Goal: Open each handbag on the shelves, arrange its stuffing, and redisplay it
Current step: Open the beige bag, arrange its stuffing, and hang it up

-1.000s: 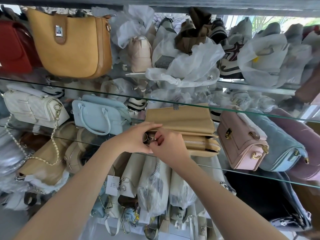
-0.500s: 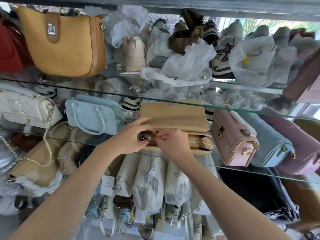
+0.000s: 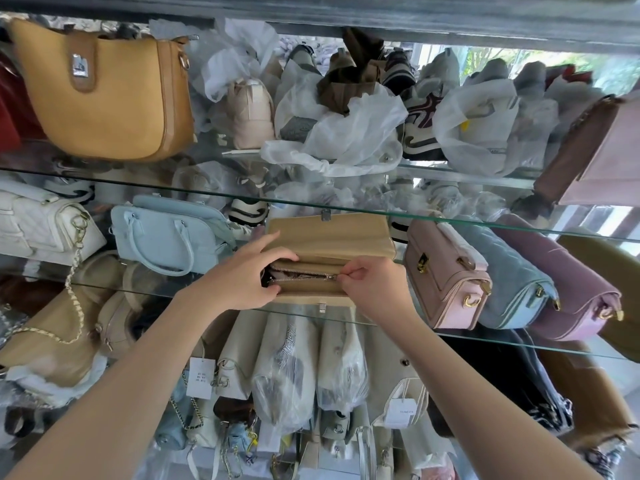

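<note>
My left hand (image 3: 242, 275) curls round the left end of the tan handbag (image 3: 329, 233), which lies mid-frame on the glass shelf (image 3: 554, 348). My right hand (image 3: 375, 287) pinches the zipper pull (image 3: 333, 277), fingertips pressed together. The zip gapes toward my left hand. The contents are too dark to make out.

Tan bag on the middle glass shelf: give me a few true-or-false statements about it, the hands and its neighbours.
1. The right hand pinches the zipper pull of the tan bag. True.
2. The zipper is covered by a closed front. False: the flap is folded back and the zipper lies exposed.
3. The left hand grips the tan bag's left end. True.
4. A red bag stands right of the tan bag. False: the pink bag stands there; the light blue bag is on its left.
</note>
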